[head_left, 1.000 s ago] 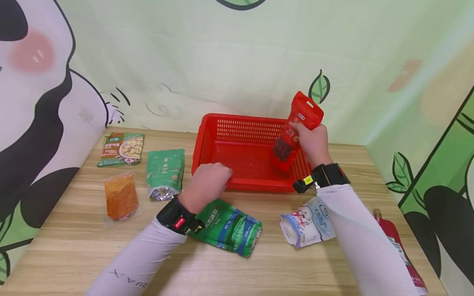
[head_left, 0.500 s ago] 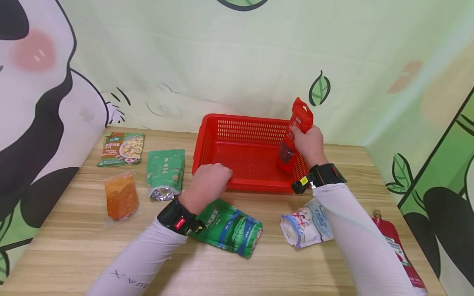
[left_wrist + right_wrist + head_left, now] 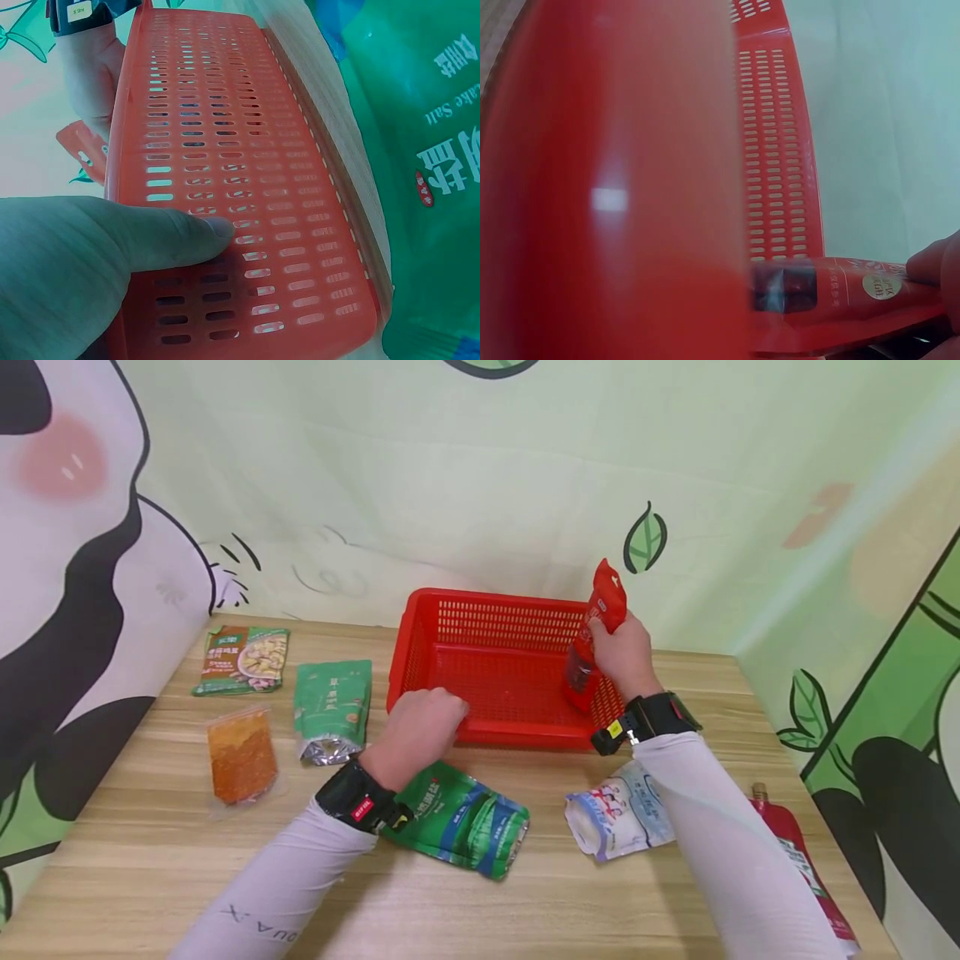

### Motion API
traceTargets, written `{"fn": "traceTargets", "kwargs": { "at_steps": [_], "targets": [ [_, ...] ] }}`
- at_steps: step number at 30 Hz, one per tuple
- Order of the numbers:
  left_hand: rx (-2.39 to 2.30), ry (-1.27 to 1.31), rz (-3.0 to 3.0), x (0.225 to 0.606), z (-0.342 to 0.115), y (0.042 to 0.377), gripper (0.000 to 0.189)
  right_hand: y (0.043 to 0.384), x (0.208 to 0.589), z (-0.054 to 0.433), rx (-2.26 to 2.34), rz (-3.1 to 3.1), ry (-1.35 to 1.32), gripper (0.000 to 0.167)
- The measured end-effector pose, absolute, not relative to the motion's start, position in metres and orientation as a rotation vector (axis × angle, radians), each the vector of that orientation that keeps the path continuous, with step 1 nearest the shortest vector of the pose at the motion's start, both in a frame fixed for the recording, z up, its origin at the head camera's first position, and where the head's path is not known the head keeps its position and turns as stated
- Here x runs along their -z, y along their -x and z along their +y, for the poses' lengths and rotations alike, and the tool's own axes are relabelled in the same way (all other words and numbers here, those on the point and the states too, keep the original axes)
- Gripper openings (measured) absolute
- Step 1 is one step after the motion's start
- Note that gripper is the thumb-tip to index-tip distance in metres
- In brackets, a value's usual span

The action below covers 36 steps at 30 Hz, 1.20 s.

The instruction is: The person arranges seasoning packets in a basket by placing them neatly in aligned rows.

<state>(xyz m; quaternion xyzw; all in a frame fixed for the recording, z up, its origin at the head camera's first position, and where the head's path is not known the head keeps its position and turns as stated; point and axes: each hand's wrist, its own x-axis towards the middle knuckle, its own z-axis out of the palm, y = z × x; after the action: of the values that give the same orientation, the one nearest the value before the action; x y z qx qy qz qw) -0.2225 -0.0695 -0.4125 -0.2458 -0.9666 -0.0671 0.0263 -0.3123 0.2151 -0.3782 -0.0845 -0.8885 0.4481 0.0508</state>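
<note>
A red perforated plastic basket (image 3: 495, 618) stands at the back of the table. My left hand (image 3: 420, 735) holds its front rim near the left corner; in the left wrist view the thumb (image 3: 180, 236) lies against the outer wall, and the other fingers are hidden behind it. At the basket's right end, my right hand (image 3: 628, 653) grips a red pouch (image 3: 604, 597) with a clear window and a hanging hole at its top. The pouch stands nearly upright, its lower end inside the basket. Its printed front and window (image 3: 787, 289) show in the right wrist view.
A green salt pouch (image 3: 468, 822) lies before the basket, a white-and-blue pouch (image 3: 622, 810) right of it. Far right is a dark red spouted pouch (image 3: 802, 860). Left are a green pouch (image 3: 333, 706), an orange-filled bag (image 3: 242, 756) and a brown-and-green packet (image 3: 242, 660).
My right hand has turned the red pouch more edge-on and upright and lowered it slightly into the basket's right end. My left hand stays on the rim.
</note>
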Motion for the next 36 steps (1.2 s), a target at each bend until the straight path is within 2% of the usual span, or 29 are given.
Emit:
{"fn": "traceTargets", "kwargs": {
  "at_steps": [7,20,36],
  "targets": [
    [0.191,0.761,-2.978,0.413,-0.07,0.223,0.016,0.309,0.376,0.216,-1.218,-2.776,0.24,0.048],
    [0.224,0.752,-2.974,0.414,-0.07,0.222,0.015,0.293,0.381,0.216,-1.215,-2.793,0.206,0.055],
    [0.236,0.727,-3.021,0.412,-0.069,0.224,0.023,0.287,0.381,0.216,-1.163,-2.82,0.178,0.054]
  ]
}}
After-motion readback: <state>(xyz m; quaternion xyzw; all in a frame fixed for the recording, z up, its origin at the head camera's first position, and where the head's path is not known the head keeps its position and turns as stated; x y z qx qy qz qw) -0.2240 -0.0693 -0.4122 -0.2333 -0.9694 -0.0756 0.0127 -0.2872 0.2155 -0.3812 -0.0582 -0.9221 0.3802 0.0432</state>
